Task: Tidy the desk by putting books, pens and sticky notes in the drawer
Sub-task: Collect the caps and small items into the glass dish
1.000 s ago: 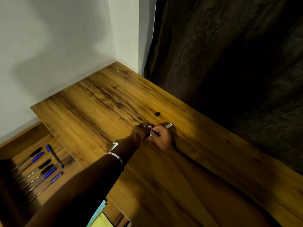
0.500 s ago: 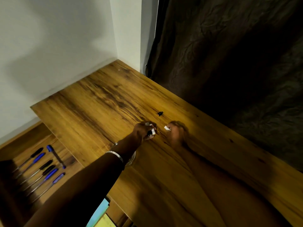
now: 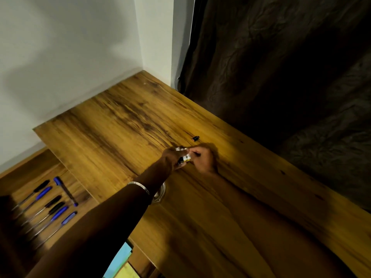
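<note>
Wooden desk (image 3: pixel 251 207), left hand (image 3: pixel 171 159) gripping pens (image 3: pixel 185 158) — right hand (image 3: pixel 202 159) pinching

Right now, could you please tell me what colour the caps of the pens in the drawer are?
Some pens have blue caps, others black, seen in the head view.

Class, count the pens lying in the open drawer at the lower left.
7: six pens lie side by side in the drawer, and one blue-capped pen lies crosswise beside them. The arm's shadow may hide more.
</note>
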### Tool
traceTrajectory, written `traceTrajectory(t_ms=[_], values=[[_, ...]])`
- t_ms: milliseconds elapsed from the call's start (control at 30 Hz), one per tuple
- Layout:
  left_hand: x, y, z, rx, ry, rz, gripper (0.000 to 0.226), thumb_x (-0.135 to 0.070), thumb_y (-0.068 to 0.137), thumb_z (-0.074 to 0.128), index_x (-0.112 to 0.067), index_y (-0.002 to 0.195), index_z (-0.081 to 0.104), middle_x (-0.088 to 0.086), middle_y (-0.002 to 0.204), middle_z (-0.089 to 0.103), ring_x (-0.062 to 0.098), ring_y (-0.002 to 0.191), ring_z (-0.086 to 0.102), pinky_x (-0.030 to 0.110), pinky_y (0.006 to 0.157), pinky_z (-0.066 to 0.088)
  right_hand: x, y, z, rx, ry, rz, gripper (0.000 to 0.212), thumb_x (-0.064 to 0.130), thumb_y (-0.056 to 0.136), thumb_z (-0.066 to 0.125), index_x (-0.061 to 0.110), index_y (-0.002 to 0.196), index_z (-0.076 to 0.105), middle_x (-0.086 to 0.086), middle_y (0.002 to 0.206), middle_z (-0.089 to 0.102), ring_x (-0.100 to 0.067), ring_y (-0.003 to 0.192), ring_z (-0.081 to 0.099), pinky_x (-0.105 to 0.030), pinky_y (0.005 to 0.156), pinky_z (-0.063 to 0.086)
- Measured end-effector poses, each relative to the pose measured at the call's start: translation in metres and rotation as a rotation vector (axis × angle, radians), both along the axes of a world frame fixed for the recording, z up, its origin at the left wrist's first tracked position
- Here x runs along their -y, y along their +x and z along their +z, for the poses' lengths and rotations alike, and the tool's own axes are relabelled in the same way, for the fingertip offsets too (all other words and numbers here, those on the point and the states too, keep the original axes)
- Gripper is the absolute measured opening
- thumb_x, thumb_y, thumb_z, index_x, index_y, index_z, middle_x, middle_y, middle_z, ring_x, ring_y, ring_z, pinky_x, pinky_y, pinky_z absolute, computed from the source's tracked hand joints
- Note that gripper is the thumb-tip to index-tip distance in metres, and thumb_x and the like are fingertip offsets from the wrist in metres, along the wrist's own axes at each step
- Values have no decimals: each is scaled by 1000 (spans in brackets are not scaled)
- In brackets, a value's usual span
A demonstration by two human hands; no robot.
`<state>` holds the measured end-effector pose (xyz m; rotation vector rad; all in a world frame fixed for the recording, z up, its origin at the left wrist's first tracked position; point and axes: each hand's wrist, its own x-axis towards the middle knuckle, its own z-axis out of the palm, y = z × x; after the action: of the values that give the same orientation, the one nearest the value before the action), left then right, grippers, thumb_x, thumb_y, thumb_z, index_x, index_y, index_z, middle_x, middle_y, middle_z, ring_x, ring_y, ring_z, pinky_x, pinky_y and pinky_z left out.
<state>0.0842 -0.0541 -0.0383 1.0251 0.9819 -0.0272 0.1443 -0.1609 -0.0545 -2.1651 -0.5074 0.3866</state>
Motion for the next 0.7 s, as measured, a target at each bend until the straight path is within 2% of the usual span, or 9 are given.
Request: traceTrajectory(t_ms=[100, 233, 333, 500, 600, 700], values=[[-2, 5, -1, -11, -7, 12, 12, -14, 84, 70, -12, 85, 59, 10, 92, 62, 15, 70, 59, 19, 43, 52, -4, 7, 3, 3, 18, -50, 16, 4, 86, 61, 8, 95, 75, -5, 95, 74, -18, 88, 68, -33, 79, 56], [-3, 9, 1, -1, -29, 14, 12, -12, 85, 69, -11, 88, 57, 7, 78, 59, 15, 67, 58, 19, 41, 52, -14, 25, 0, 103, -113, -101, 21, 3, 83, 61, 15, 94, 74, -4, 98, 74, -22, 93, 69, -37, 81, 58], [-6, 10, 1, -22, -32, 17, 22, -13, 84, 71, -11, 99, 55, 7, 81, 60, 16, 70, 59, 23, 44, 54, -18, 37, 5, 237, -278, -42, 33, 3, 85, 56, 19, 109, 71, -6, 112, 70, -25, 105, 64, -36, 89, 54], [-9, 9, -2, -22, -71, 1, 16, -9, 86, 67, -15, 82, 53, 5, 78, 58, 16, 69, 58, 31, 59, 52, -26, 52, 7, 355, -393, 126, 46, -5, 90, 49, 10, 133, 55, -5, 138, 55, -24, 127, 49, -30, 106, 40], [-12, 8, -1, -12, -75, -3, 17, -7, 87, 65, -15, 81, 52, 4, 78, 56, 14, 69, 56, 29, 56, 52, -31, 55, 0, 353, -442, 234, 46, -4, 90, 45, 11, 132, 57, -7, 134, 56, -28, 125, 50, -35, 103, 43], [-15, 8, 1, -9, -64, 4, 15, -5, 87, 65, -13, 88, 52, 4, 80, 55, 15, 72, 56, 28, 52, 54, -26, 58, -12, 313, -454, 208, 35, 7, 92, 43, 9, 121, 63, -12, 125, 59, -35, 120, 52, -42, 98, 42]])
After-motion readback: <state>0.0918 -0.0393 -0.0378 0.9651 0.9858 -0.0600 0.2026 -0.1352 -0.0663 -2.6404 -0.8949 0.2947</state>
